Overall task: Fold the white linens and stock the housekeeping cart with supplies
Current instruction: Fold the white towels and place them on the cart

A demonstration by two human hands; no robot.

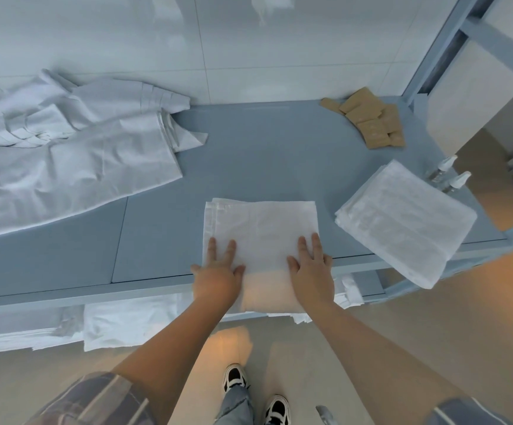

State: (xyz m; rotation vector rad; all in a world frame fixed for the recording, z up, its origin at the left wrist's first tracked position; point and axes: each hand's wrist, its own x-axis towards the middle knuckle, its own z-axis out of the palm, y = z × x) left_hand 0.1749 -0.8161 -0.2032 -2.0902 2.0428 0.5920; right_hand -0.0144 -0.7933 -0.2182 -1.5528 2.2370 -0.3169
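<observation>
Hands are pressing flat on a folded white linen (pixel 261 237) that is lying at the near edge of the blue desk (pixel 249 154), its near part hanging over that edge; the left hand (pixel 218 271) is resting on the linen's near left corner with its fingers straight and spread, a wide grip holding nothing; the right hand (pixel 310 268) is lying on the near right corner, fingers likewise straight and flat, gripping nothing; just to the right of this folded linen, a stack of folded white towels (pixel 405 222) is sitting at an angle, one corner overhanging the desk edge; beyond that stack, two small spray bottles (pixel 446 176) are standing by the desk's right edge; far to the right of the linen, a cluster of tan packets (pixel 368 118) is lying at the far corner; to the linen's far left, a heap of unfolded white sheets (pixel 65 148) is sprawling across the desk; below the linen, more white linens (pixel 120 323) are lying on a lower shelf.
</observation>
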